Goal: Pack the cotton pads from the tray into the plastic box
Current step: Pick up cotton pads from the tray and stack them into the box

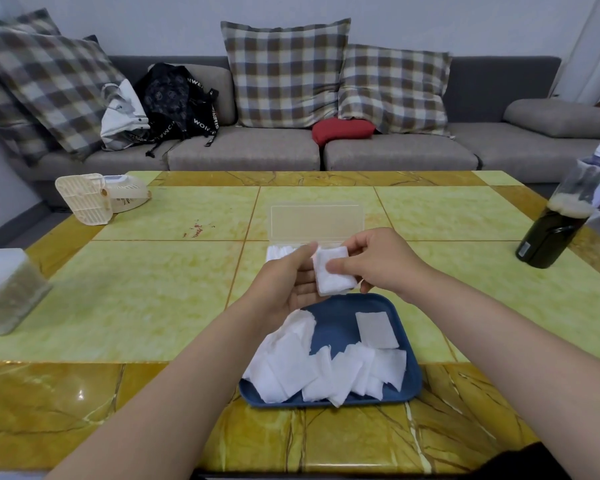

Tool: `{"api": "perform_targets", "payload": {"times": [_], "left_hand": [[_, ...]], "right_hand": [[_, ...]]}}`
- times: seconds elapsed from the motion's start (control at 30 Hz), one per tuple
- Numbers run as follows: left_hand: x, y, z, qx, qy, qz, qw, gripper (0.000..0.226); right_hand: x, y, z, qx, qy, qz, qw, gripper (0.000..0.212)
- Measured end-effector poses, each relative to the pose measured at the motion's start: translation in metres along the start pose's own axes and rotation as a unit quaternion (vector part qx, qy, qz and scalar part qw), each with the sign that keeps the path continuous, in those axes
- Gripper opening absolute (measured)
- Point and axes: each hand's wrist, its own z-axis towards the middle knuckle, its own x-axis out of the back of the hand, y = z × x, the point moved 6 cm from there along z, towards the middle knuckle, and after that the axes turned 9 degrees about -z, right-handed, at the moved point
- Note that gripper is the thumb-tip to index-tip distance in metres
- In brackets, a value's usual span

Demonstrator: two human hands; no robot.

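Nearest you, the blue tray sat on the desk, with loose cotton pads heaped across its left and front. Above its far edge, your left hand lay palm up, fingers nearly straight, cradling a small stack of pads. Your right hand pinched that stack, thumb on top. Just beyond, the clear plastic box stood with its lid raised, packed pads showing at its left end.

Right hand pinches pads on left hand (palm up).
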Motion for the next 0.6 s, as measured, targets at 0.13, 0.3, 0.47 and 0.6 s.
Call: {"api": "perform_targets", "payload": {"times": [0.13, 0.3, 0.47, 0.6], "left_hand": [[0.001, 0.004, 0.001, -0.020, -0.008, 0.047, 0.999, 0.026], [-0.001, 0.019, 0.008, -0.060, 0.020, 0.067, 0.996, 0.026], [-0.008, 0.046, 0.026, -0.162, 0.050, 0.218, 0.961, 0.019], [-0.009, 0.057, 0.043, -0.255, 0.100, 0.485, 0.830, 0.020]], "right_hand": [[0.000, 0.007, 0.003, -0.039, -0.013, 0.026, 0.999, 0.037], [-0.002, 0.006, 0.004, -0.049, -0.115, 0.103, 0.987, 0.024], [0.013, 0.004, 0.023, -0.054, -0.038, 0.140, 0.988, 0.018], [0.033, 0.008, 0.041, -0.041, 0.088, 0.005, 0.995, 0.002]]}}
